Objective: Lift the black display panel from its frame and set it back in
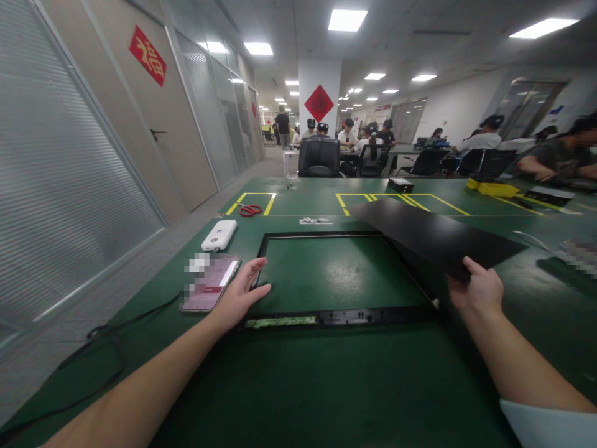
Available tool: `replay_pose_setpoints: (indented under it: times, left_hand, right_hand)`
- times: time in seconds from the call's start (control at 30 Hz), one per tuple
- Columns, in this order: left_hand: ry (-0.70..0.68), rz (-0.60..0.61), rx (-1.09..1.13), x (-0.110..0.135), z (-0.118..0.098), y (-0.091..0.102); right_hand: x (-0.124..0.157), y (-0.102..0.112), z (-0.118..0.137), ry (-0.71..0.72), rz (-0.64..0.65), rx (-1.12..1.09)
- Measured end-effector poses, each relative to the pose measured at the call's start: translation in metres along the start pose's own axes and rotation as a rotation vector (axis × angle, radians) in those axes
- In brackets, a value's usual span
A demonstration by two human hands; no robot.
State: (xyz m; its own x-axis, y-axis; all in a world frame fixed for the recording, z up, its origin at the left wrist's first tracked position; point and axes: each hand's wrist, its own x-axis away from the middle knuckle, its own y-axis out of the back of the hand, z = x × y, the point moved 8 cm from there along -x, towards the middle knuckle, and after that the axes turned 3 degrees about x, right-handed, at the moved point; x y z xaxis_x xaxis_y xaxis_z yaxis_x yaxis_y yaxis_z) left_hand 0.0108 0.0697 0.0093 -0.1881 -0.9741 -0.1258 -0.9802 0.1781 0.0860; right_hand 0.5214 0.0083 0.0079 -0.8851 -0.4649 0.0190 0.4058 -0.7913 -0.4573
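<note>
A black rectangular frame [373, 316] lies flat on the green table [298, 379], with a strip of green circuit board along its near side. My left hand [245, 289] rests at the frame's left side, thumb and fingers apart, and seems to touch it. My right hand [478, 289] grips the near edge of a thin, dark flat panel [433, 233]. The panel is raised and tilted over the frame's right side, hiding part of it. Some fingers of my right hand are hidden beneath the panel.
Left of the frame lie a phone [217, 283], a white power bank [219, 235] and a black cable [140, 318]. Red-handled scissors [250, 210] and small whitish pieces [316, 221] lie farther back. A yellow object [492, 186] sits far right; several people sit beyond.
</note>
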Motion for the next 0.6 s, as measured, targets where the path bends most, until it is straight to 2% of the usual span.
replay_pose_setpoints:
  times: [0.3,0.43,0.6]
  left_hand:
    - [-0.053,0.048,-0.12,-0.004,0.004,0.0]
    - [-0.051,0.062,-0.173,-0.003,0.005,0.0]
    - [-0.083,0.087,-0.223,-0.003,0.006,-0.001]
  right_hand:
    - [-0.007,0.02,0.002,0.121,-0.215,-0.003]
    - [-0.014,0.024,-0.005,0.076,-0.236,0.045]
    - [-0.03,0.027,-0.023,-0.052,-0.194,0.101]
